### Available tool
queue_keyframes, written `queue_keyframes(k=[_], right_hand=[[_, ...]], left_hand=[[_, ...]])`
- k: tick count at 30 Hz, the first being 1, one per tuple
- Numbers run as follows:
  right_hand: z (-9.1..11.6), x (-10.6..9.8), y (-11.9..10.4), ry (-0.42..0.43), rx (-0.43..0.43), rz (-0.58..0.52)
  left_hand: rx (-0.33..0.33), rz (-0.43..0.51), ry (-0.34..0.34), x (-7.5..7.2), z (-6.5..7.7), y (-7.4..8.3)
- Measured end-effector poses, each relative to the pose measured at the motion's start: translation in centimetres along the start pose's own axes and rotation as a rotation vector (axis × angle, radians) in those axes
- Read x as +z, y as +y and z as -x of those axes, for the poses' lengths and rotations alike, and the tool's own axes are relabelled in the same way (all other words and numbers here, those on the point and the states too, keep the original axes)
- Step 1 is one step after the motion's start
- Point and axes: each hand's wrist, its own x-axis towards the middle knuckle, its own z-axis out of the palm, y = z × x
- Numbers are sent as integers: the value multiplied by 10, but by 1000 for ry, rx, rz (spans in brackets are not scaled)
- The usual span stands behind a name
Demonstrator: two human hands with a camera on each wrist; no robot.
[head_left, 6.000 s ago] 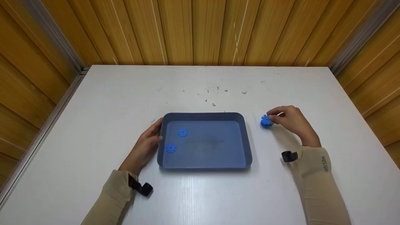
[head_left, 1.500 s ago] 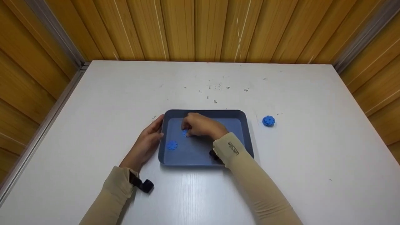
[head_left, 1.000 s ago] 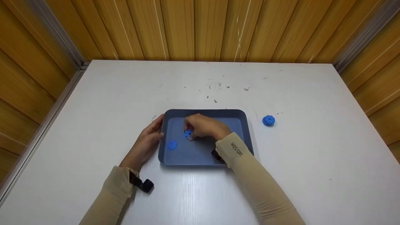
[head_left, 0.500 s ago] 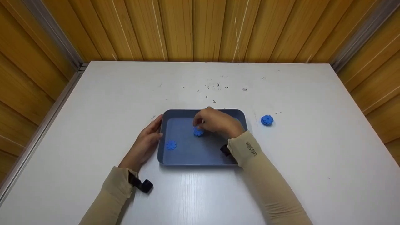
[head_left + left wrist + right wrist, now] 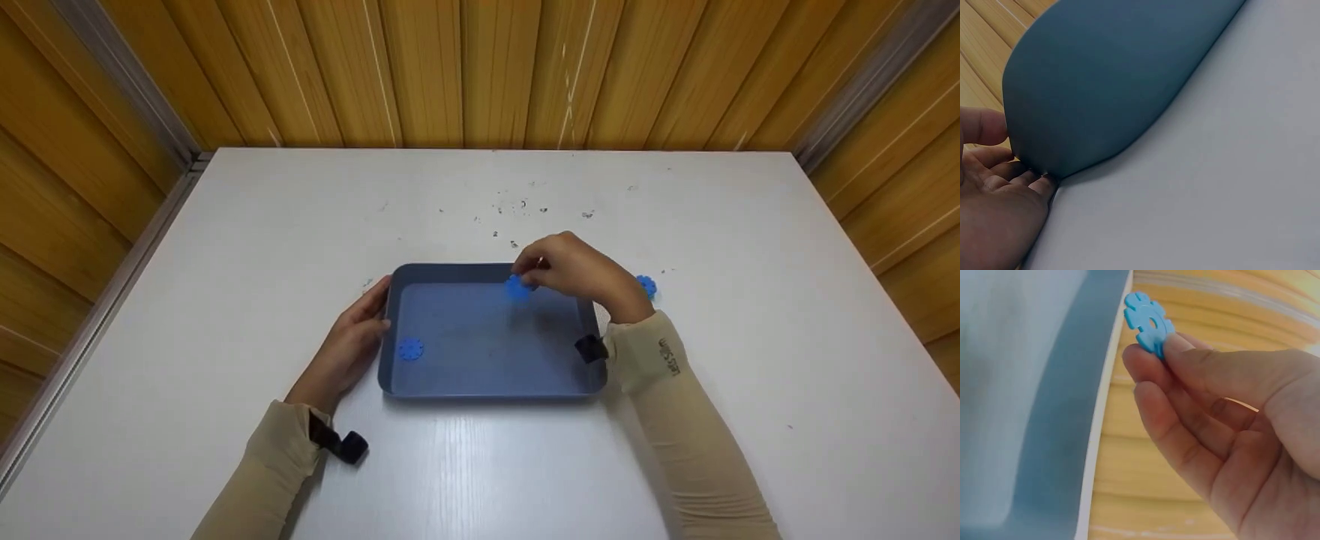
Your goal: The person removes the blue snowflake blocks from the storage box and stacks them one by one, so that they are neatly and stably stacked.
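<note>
In the head view a blue-grey tray (image 5: 491, 396) lies on the white table. My left hand (image 5: 349, 352) rests against its left side, the thumb at the rim and the fingers along the outer wall; the left wrist view shows the fingertips (image 5: 1044, 183) touching low on the tray. My right hand (image 5: 574, 270) pinches a blue notched plastic disc (image 5: 1151, 323) between thumb and index finger, over the tray's back right part. Another such disc (image 5: 410, 349) lies flat inside the tray near its left wall. Right of the tray is a small stack of blue discs (image 5: 646, 286), partly hidden by my right wrist.
The white table (image 5: 300, 210) extends around the tray and has small dark marks (image 5: 517, 210) behind it. Wood-patterned walls (image 5: 487, 75) border the back and sides. Black wrist cameras (image 5: 352, 448) stick out from both sleeves.
Earlier my right hand was at the stack on the right, then took hold of the upper disc in the tray. It has lifted that disc and moved right. My left hand has stayed.
</note>
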Motion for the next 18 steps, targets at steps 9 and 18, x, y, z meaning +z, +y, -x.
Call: queue_keyframes(k=[9, 18], right_hand=[[26, -16, 29, 105, 89, -20], [53, -29, 56, 184, 228, -32]], left_hand=[[-3, 3, 4, -2, 0, 0], [-9, -9, 11, -2, -2, -2]])
